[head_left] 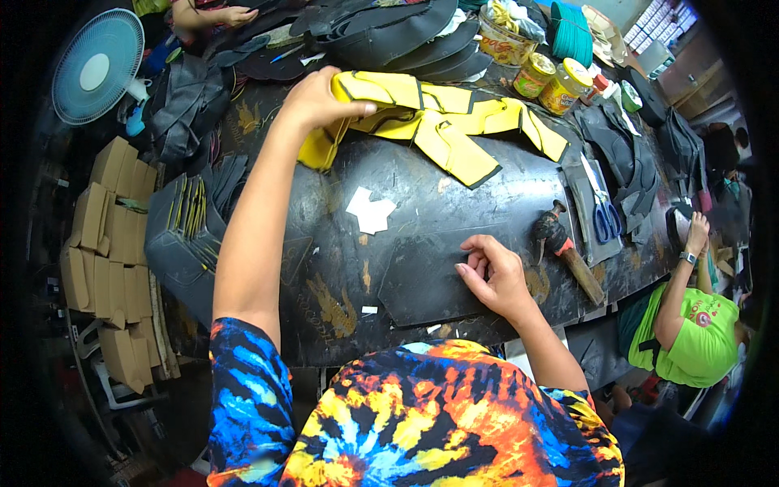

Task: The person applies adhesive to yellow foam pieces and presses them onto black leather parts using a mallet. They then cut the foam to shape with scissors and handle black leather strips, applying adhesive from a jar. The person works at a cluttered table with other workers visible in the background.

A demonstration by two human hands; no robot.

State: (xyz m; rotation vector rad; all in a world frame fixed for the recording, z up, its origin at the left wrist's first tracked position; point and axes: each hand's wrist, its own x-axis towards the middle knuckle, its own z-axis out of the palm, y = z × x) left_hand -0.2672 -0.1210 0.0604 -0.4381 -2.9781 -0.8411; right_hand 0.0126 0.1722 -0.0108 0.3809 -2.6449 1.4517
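Observation:
My left hand (319,103) reaches to the far side of the dark worktable, its fingers and thumb closed round the left end of a bunch of yellow black-edged pieces (458,152). These pieces overlap and spread out to the right, some folded over. My right hand (497,276) hovers or rests over a dark flat sheet (422,280) near me; its fingers are loosely curled, the thumb apart, and nothing shows in them. Between the hands lies a small white cut-out (371,211). To the right of my right hand is a hammer (572,256) with a wooden handle.
Blue-handled scissors (602,213) lie beyond the hammer, beside dark cut pieces (629,158). Yellow-lidded jars (564,85) stand at the back. Dark pieces (188,219) are stacked at left, near cardboard boxes (114,243) and a fan (97,69). A person in green (690,329) works at right.

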